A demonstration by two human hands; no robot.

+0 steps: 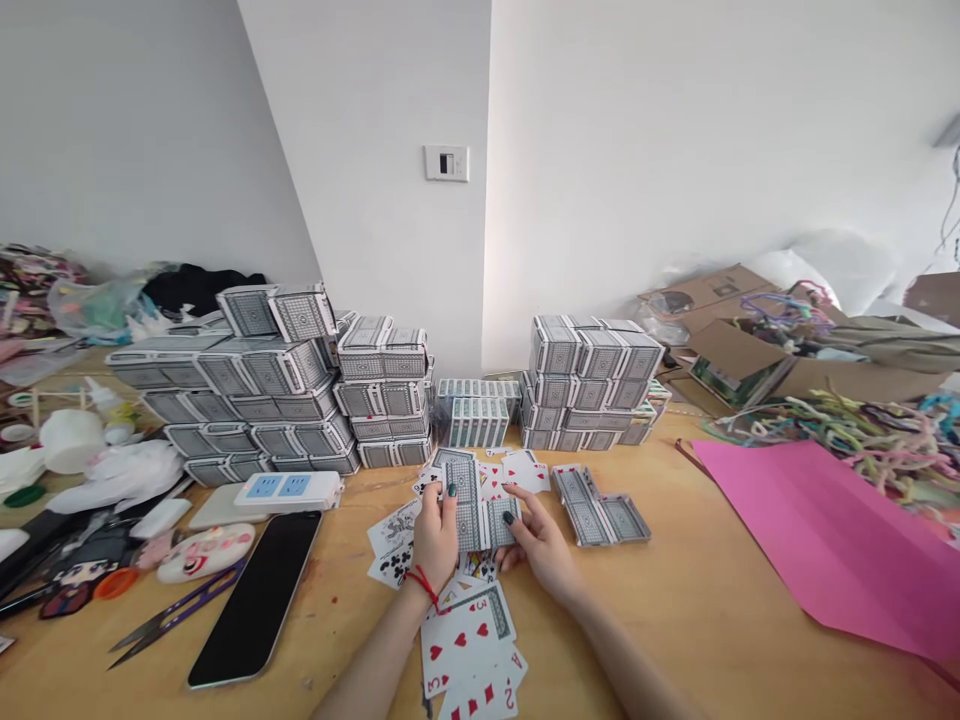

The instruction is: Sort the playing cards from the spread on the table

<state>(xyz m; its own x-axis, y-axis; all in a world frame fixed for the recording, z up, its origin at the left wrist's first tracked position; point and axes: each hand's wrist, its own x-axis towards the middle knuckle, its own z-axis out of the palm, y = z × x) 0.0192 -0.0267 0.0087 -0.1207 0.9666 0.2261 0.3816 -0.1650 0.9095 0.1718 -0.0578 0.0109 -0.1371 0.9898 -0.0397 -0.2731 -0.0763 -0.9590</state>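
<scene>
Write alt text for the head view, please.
The left hand and right hand hold face-down playing cards over a wooden table strewn with loose cards. Stacked card boxes stand behind, a phone lies left, pink paper right.

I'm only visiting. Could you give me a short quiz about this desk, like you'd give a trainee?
1. True or false: the left hand and the right hand both touch the face-down cards.
2. What lies just left of the phone? A scissors, B a mug, C a plate.
3. Fill in: the face-up card by the left wrist shows red ____.
Key: 1 true; 2 A; 3 hearts.
</scene>
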